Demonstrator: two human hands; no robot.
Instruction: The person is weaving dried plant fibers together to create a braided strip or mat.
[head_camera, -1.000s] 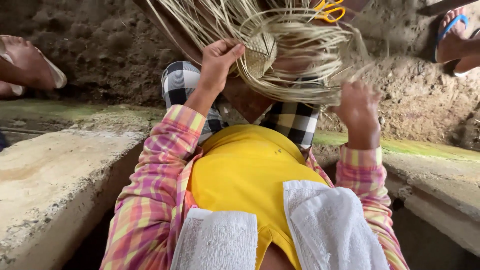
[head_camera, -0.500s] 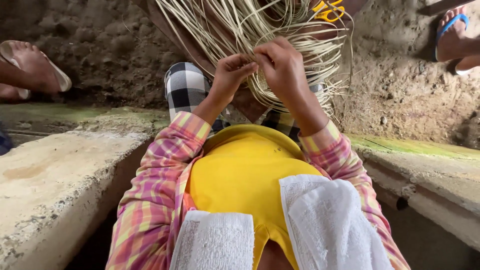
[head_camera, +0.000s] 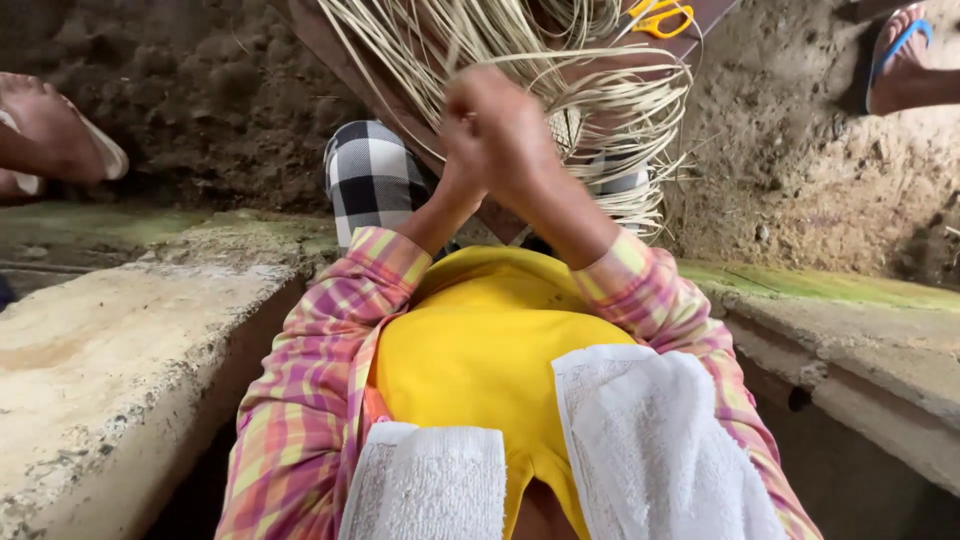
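Observation:
A bundle of pale straw strands fans out over a brown board that rests on my lap. A small woven patch shows at the bundle's centre. My right hand is raised in front of the strands, blurred, with its fingers closed on some of them. My left hand presses against it from the left, mostly hidden behind it, also closed on strands. Both sleeves are pink and yellow plaid.
Yellow-handled scissors lie on the board at the top. Concrete ledges run on the left and the right, with a dirt wall behind. Other people's sandalled feet are at the far left and top right. A white towel hangs on my chest.
My right hand swung in from the right side of the bundle to meet my left hand at the centre. Both hands now rise together, pulling strands.

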